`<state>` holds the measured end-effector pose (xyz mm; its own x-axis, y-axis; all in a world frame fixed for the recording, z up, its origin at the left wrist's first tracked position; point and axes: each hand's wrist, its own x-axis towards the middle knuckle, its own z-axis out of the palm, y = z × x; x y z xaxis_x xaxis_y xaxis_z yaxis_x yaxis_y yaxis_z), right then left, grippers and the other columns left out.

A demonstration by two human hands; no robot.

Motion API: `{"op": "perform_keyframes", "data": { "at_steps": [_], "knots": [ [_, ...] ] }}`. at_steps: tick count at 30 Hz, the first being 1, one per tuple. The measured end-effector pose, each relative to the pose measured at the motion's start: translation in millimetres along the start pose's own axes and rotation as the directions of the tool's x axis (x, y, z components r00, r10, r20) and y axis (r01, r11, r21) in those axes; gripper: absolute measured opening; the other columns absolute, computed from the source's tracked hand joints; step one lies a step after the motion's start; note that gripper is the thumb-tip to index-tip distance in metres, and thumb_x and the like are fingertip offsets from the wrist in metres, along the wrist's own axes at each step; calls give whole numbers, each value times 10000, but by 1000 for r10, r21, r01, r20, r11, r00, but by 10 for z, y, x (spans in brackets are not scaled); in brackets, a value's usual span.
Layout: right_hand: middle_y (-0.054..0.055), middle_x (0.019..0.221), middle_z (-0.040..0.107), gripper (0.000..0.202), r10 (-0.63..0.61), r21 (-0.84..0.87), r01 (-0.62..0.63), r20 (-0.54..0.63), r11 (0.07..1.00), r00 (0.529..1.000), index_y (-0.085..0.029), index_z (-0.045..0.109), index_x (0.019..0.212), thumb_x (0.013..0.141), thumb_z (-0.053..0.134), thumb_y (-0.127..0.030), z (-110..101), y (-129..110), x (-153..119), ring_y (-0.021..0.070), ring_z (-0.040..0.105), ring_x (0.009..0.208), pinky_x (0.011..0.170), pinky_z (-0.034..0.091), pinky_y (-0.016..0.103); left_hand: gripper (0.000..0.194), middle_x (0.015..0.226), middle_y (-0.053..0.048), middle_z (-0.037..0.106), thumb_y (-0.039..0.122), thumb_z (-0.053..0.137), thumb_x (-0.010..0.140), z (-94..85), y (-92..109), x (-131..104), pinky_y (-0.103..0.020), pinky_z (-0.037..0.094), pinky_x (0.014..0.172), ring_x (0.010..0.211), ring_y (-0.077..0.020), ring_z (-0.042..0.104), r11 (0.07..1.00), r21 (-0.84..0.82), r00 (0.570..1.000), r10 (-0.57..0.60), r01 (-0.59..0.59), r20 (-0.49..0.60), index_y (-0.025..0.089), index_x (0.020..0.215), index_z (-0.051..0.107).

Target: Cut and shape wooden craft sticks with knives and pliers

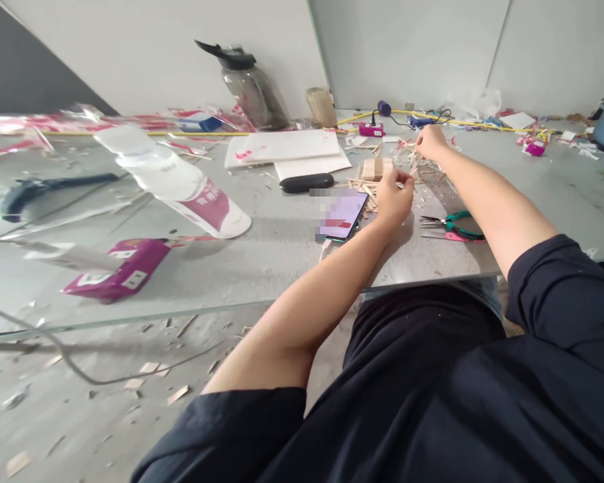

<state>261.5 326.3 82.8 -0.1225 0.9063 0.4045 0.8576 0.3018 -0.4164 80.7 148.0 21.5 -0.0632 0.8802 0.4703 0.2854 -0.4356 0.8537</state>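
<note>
The thin wooden sticks [371,189] lie in a loose heap on the table [262,268], between the phone and the two hands, with more strewn under the right hand. They look pale, narrow and straight, pointing every which way, with small scraps among them. A small wooden block [373,169], banded in light and darker brown, sits at the heap's far side, just beyond the left hand.

The left hand [395,194] is half curled over the near side of the sticks, thumb and forefinger brought close together; I cannot tell whether a stick is caught between them. The right hand [429,143] reaches farther out, its fingertips bunched low over the scattered pieces, and whether it grips one is too small to tell. Curled that way, the fingers seem suited to such slight pieces.

The phone [345,215] lies screen up beside the left wrist, probably so it can be glanced at. The pliers [463,225] rest near the right forearm, perhaps for easy reach. A black case [307,182] lies beyond the phone, in front of white sheets [286,146], with a dark-lidded bottle [252,90] by the wall
</note>
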Motion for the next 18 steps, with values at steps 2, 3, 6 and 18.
{"op": "perform_keyframes", "data": {
  "at_steps": [2,3,6,18],
  "knots": [
    [130,862,809,342,59,-56,-57,32,997,998,-138,872,998,995,875,-480,-7,3,31,364,802,1097,1135,613,624,199,987,-34,825,109,739,1003,7,6,-24,-392,574,954,947,-225,731,1000,4,1000,11,-11,21,254,868,723],
    [141,903,826,319,85,-85,-81,42,993,995,-136,879,1013,989,884,-455,-39,4,39,370,805,1108,1144,609,631,192,1000,-38,829,103,746,1001,12,8,-32,-391,572,946,947,-225,729,1000,7,999,21,-22,32,253,881,742],
    [165,1056,868,259,97,-135,-92,31,987,995,-144,901,1102,1009,862,-383,-250,20,29,378,802,1174,1179,593,612,171,1024,-45,831,87,787,981,22,6,-40,-388,559,928,921,-213,708,998,16,996,65,-66,64,246,916,792],
    [119,931,850,391,-93,-133,106,100,985,991,-159,885,996,1111,656,-455,-964,41,-1393,273,742,950,1004,591,448,172,687,36,662,147,806,978,174,-34,-1,-270,446,589,596,-111,578,955,-237,955,225,-177,191,240,842,756]
  ]
}}
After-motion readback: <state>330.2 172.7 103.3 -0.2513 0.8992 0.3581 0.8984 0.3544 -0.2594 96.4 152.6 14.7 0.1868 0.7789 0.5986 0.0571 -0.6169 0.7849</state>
